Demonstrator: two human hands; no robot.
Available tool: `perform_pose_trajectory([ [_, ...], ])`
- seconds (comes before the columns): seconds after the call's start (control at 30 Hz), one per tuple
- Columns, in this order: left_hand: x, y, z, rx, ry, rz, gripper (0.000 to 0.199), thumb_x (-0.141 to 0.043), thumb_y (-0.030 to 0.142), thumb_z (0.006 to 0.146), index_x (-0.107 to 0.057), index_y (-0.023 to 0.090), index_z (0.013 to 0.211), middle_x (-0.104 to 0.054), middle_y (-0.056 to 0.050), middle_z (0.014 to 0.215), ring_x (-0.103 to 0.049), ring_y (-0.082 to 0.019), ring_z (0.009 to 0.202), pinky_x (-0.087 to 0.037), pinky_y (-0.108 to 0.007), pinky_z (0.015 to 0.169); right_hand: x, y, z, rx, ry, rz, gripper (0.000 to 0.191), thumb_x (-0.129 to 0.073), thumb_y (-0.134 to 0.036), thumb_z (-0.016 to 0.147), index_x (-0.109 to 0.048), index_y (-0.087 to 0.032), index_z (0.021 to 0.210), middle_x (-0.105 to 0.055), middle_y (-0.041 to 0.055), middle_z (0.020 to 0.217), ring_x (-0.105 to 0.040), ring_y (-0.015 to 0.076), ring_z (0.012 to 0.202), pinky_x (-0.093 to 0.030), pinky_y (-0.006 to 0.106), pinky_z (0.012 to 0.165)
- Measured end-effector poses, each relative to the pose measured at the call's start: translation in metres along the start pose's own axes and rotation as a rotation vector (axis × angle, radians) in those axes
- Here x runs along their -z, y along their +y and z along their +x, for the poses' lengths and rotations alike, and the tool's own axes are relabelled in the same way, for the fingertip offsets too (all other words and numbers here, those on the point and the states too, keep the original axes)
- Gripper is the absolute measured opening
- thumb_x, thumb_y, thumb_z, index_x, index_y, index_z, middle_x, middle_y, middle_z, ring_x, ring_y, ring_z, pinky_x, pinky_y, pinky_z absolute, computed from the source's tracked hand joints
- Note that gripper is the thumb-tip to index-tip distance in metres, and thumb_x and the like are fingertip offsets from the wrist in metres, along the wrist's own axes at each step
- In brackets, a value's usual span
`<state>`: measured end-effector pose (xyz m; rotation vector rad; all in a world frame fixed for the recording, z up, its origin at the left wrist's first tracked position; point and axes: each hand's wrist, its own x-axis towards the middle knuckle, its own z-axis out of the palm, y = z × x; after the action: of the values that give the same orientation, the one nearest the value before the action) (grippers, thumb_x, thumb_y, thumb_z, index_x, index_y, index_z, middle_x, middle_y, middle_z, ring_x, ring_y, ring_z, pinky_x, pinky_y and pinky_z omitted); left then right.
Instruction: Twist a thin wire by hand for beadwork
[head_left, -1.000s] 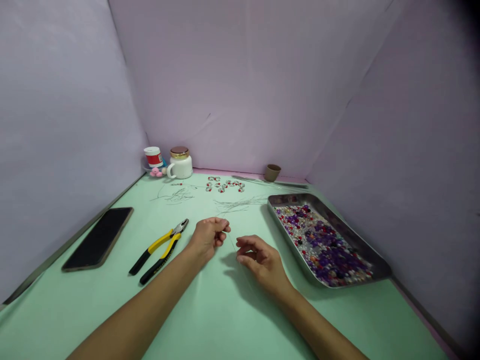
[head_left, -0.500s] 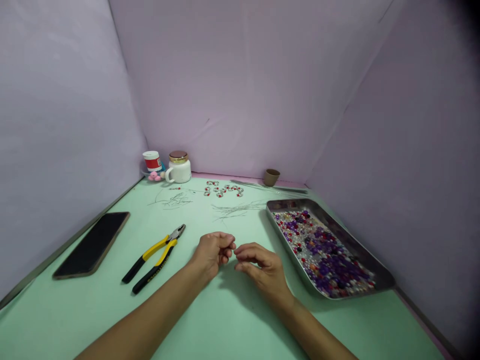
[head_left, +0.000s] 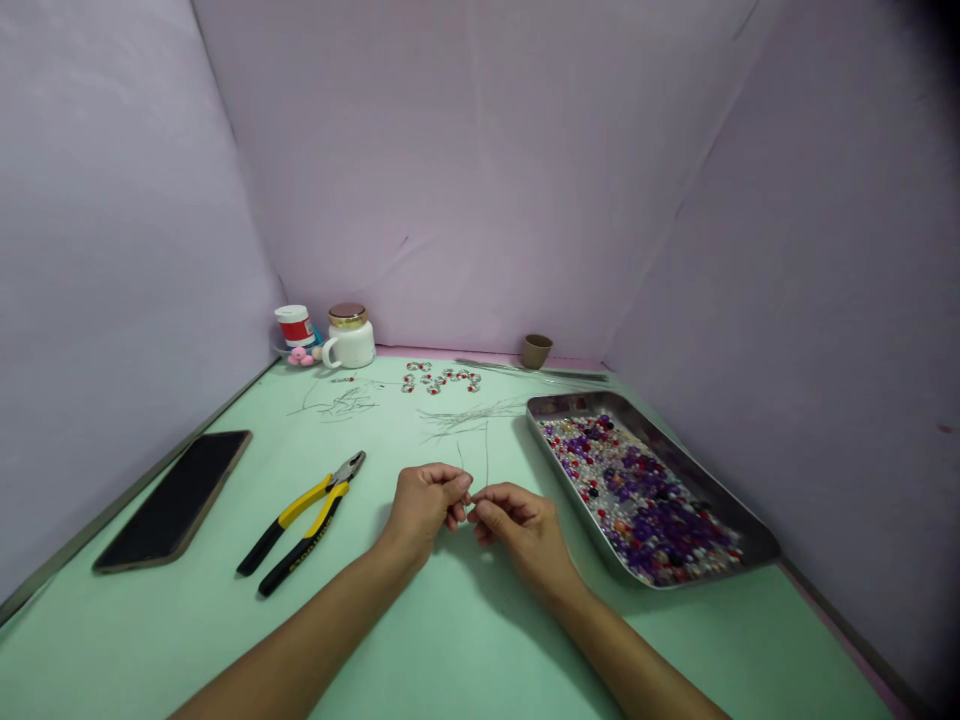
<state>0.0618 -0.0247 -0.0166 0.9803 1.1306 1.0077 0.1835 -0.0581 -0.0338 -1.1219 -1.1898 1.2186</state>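
Close together above the green tabletop, my left hand (head_left: pixel 427 505) and my right hand (head_left: pixel 521 520) meet at the fingertips. Both pinch a thin wire (head_left: pixel 487 455), whose two ends stick up beyond the fingers. Any beads on the wire are hidden by the fingers or too small to make out. To the left of my left hand lie pliers (head_left: pixel 304 520) with yellow and black handles, their jaws pointing away. Right of my right hand stands a metal tray (head_left: pixel 577 522) holding purple, red, white and clear beads (head_left: pixel 645 490).
Loose wire pieces (head_left: pixel 472 413) and small red-and-clear beaded rings (head_left: pixel 435 378) lie farther back. A phone (head_left: pixel 176 500) is at the left. Along the back stand a white lidded mug (head_left: pixel 352 345), a red-and-white tub (head_left: pixel 295 326) and a brown cup (head_left: pixel 536 350).
The fingers of my right hand have closed into a pinch near my left fingertips. Two wire ends now show standing above the hands. The view has shifted slightly.
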Motion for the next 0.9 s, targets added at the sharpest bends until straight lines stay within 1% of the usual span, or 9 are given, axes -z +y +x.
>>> perform_pose_trajectory([
  [0.13, 0.002, 0.0, 0.002, -0.014, 0.014, 0.029, 0.012, -0.061, 0.022, 0.06, -0.057, 0.012, 0.055, -0.052, 0.001, 0.043, -0.042, -0.007, 0.036, -0.031, -0.019, 0.035, 0.0, -0.003, -0.003, 0.034, -0.061, 0.02, 0.018, -0.063, -0.032, 0.068, -0.064, -0.014, 0.067, -0.059, 0.0016, 0.055, -0.053, 0.0113, 0.05, -0.045, 0.024, 0.051],
  [0.23, 0.003, 0.001, 0.003, -0.019, 0.011, 0.069, 0.011, -0.06, 0.022, 0.06, -0.057, 0.012, 0.056, -0.049, 0.003, 0.042, -0.039, -0.006, 0.035, -0.029, -0.018, 0.034, 0.005, -0.006, -0.003, 0.047, -0.124, 0.195, 0.028, -0.065, -0.041, 0.065, -0.064, -0.014, 0.073, -0.061, 0.0045, 0.066, -0.056, 0.0132, 0.057, -0.047, 0.025, 0.055],
  [0.3, 0.004, 0.003, 0.002, -0.022, -0.002, 0.102, 0.011, -0.059, 0.022, 0.061, -0.058, 0.012, 0.058, -0.047, 0.004, 0.041, -0.036, -0.005, 0.034, -0.025, -0.018, 0.033, 0.008, -0.008, 0.0, 0.023, -0.099, 0.381, 0.04, -0.059, -0.053, 0.065, -0.064, -0.015, 0.076, -0.061, 0.0057, 0.07, -0.056, 0.014, 0.058, -0.047, 0.026, 0.053],
  [0.37, 0.004, 0.005, 0.001, -0.027, -0.039, 0.132, 0.011, -0.058, 0.023, 0.061, -0.059, 0.012, 0.061, -0.045, 0.005, 0.041, -0.032, -0.004, 0.034, -0.022, -0.017, 0.033, 0.011, -0.007, 0.004, -0.014, 0.006, 0.491, 0.044, -0.054, -0.057, 0.067, -0.062, -0.015, 0.077, -0.06, 0.0048, 0.07, -0.055, 0.0127, 0.055, -0.047, 0.025, 0.049],
  [0.47, 0.002, 0.006, -0.003, -0.045, -0.133, 0.175, 0.014, -0.057, 0.025, 0.061, -0.06, 0.012, 0.06, -0.044, 0.005, 0.04, -0.03, -0.004, 0.035, -0.021, -0.018, 0.036, 0.011, -0.005, 0.008, -0.048, 0.133, 0.352, 0.029, -0.064, -0.043, 0.064, -0.06, -0.016, 0.077, -0.059, 0.002, 0.069, -0.053, 0.0103, 0.053, -0.045, 0.021, 0.043],
  [0.53, 0.0, 0.005, -0.005, -0.068, -0.185, 0.21, 0.015, -0.057, 0.025, 0.061, -0.057, 0.012, 0.053, -0.042, 0.005, 0.038, -0.029, -0.004, 0.036, -0.021, -0.019, 0.038, 0.009, -0.004, 0.008, -0.046, 0.125, 0.182, 0.023, -0.068, -0.033, 0.061, -0.06, -0.015, 0.073, -0.057, 0.0, 0.063, -0.051, 0.0098, 0.051, -0.042, 0.018, 0.039],
  [0.63, -0.003, 0.002, -0.007, -0.092, -0.232, 0.259, 0.017, -0.055, 0.024, 0.061, -0.051, 0.013, 0.048, -0.039, 0.006, 0.036, -0.027, -0.004, 0.037, -0.019, -0.019, 0.038, 0.006, -0.005, 0.007, -0.018, 0.13, 0.042, 0.017, -0.065, -0.029, 0.063, -0.057, -0.014, 0.061, -0.051, -0.0032, 0.048, -0.044, 0.0071, 0.041, -0.036, 0.017, 0.035],
  [0.73, -0.007, 0.002, -0.01, -0.093, -0.28, 0.296, 0.016, -0.053, 0.025, 0.061, -0.047, 0.015, 0.05, -0.039, 0.007, 0.036, -0.026, -0.004, 0.035, -0.018, -0.019, 0.038, 0.005, -0.004, 0.005, 0.003, 0.174, 0.078, 0.019, -0.063, -0.029, 0.065, -0.052, -0.015, 0.058, -0.047, -0.0059, 0.043, -0.038, 0.0049, 0.035, -0.032, 0.017, 0.034],
  [0.9, -0.012, 0.003, -0.017, -0.124, -0.359, 0.331, 0.015, -0.05, 0.026, 0.062, -0.045, 0.016, 0.052, -0.039, 0.007, 0.037, -0.028, -0.005, 0.036, -0.019, -0.019, 0.038, 0.0, 0.001, 0.004, 0.023, 0.204, 0.274, 0.022, -0.064, -0.031, 0.064, -0.047, -0.016, 0.061, -0.049, -0.0065, 0.049, -0.039, 0.0037, 0.035, -0.032, 0.016, 0.034],
])
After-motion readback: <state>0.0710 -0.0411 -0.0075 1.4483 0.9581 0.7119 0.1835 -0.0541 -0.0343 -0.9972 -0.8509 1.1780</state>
